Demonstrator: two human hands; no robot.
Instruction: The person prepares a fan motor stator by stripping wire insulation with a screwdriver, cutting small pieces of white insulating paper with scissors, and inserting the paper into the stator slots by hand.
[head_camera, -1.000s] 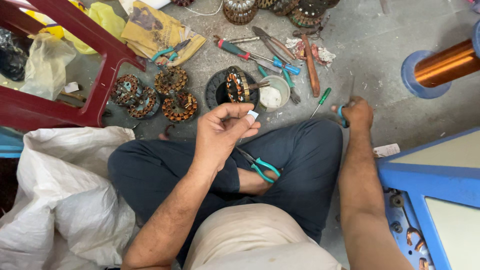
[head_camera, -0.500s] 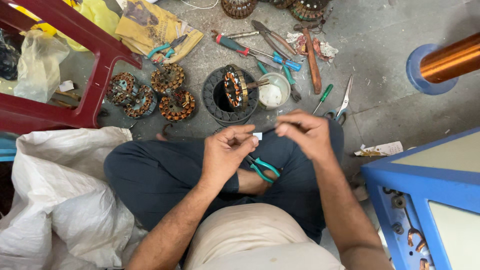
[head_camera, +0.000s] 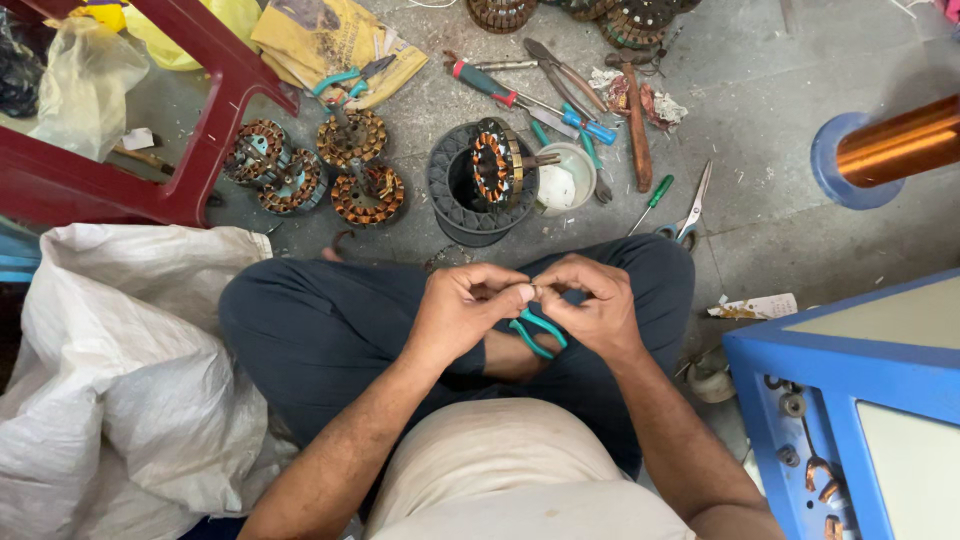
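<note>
A person sits cross-legged on the grey concrete floor (head_camera: 780, 230), and most of what matters is hard to see. To their left lies a big white sack (head_camera: 130, 370), cut off by the frame edge; to their right a blue machine (head_camera: 860, 410) runs out of view, as does the copper wire spool (head_camera: 895, 145) above it. A dark red stool (head_camera: 130, 130) shows only in part. Ahead stands a black round housing (head_camera: 455, 195) with a copper-wound stator (head_camera: 493, 165) propped on edge in its mouth, and three more stators (head_camera: 325, 165) rest beside the stool leg. Screwdrivers and pliers (head_camera: 560, 85) are scattered further out, with scissors (head_camera: 690, 210) near the right knee.

Over the lap, the left hand (head_camera: 465, 310) and right hand (head_camera: 590, 310) meet, fingertips pinched together on something tiny (too small and too covered to name). Both grips are clenched on it. Green-handled cutters (head_camera: 535, 333) lie on the lap just under the hands, their jaws hidden beneath the right hand, so whether it touches them I cannot tell.
</note>
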